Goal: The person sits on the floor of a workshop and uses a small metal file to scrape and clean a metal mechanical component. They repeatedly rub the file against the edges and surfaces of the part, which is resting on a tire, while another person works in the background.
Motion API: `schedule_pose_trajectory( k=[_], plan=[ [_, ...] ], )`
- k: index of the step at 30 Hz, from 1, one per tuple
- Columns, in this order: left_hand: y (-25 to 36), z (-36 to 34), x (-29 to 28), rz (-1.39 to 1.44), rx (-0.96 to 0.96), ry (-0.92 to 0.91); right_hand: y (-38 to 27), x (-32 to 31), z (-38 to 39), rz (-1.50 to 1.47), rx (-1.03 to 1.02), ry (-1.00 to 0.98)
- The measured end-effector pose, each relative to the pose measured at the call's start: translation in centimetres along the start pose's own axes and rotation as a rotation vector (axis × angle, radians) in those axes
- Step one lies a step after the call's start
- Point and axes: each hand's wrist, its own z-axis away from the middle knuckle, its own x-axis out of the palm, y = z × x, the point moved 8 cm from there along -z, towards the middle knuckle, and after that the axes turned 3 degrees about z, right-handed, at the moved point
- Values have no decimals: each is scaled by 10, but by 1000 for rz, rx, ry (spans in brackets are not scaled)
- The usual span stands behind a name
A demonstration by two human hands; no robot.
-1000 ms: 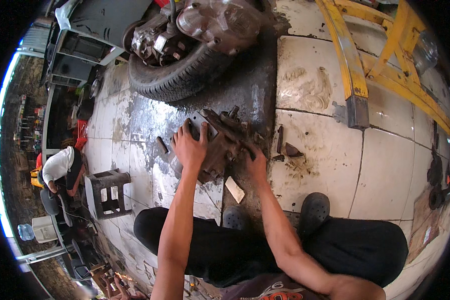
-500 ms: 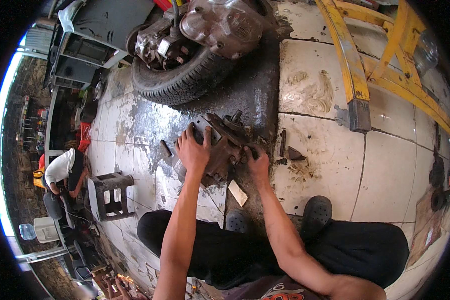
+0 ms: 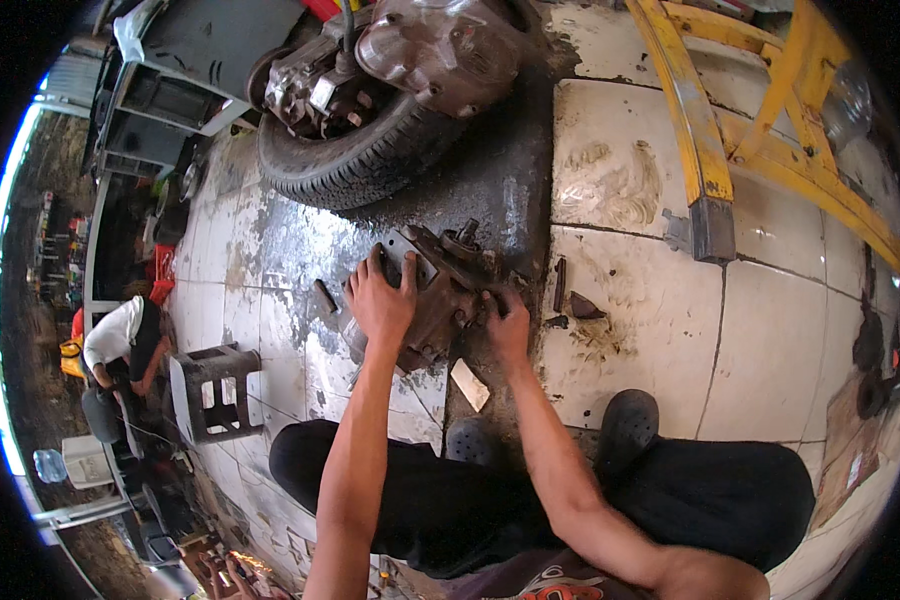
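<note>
A greasy brown metal gearbox housing (image 3: 435, 318) lies on the oil-stained floor in front of me, a flat plate with holes on its upper side. My left hand (image 3: 381, 305) rests on its left part with the fingers spread, fingertips at the plate. Against the right side of the housing, my right hand (image 3: 508, 322) has its fingers curled and pinched; whatever sits between them is hidden. A short shaft (image 3: 462, 236) sticks up at the housing's far end. Below the housing lies a pale flat piece (image 3: 469, 385), next to my shoe.
Beyond stands a tyre (image 3: 360, 165) with a large engine casing (image 3: 435, 50) on it. A yellow metal stand (image 3: 695, 120) is at the right. Dark metal bits (image 3: 585, 306) lie on the tiles. At left are a plastic stool (image 3: 213, 390) and a crouching person (image 3: 120, 335).
The whole view has shifted slightly to the left. Both hands keep their places on the housing, and the right fingers have shifted only a little.
</note>
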Motion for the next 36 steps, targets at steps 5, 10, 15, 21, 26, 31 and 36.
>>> schedule_pose_trajectory(
  k=[5, 10, 15, 21, 26, 31, 36],
  plan=[
    [-2, 0, 2, 14, 8, 17, 14, -1, -2, 42, 119, -20],
    [8, -3, 4, 21, 11, -4, 24, -1, 0, -11, 40, 84],
    [-3, 1, 2, 34, -10, -6, 4, 3, 5, 17, -61, 64],
    [-8, 1, 3, -14, -24, 16, 7, 4, -3, 77, -9, -44],
    [0, -2, 1, 10, -16, 12, 12, -4, -6, 47, -2, 7],
    [8, -3, 3, 54, -17, -18, 22, 0, -1, 0, 13, 79],
    [-10, 1, 4, 37, -23, 3, 8, 8, -9, 91, -21, -129]
  ],
)
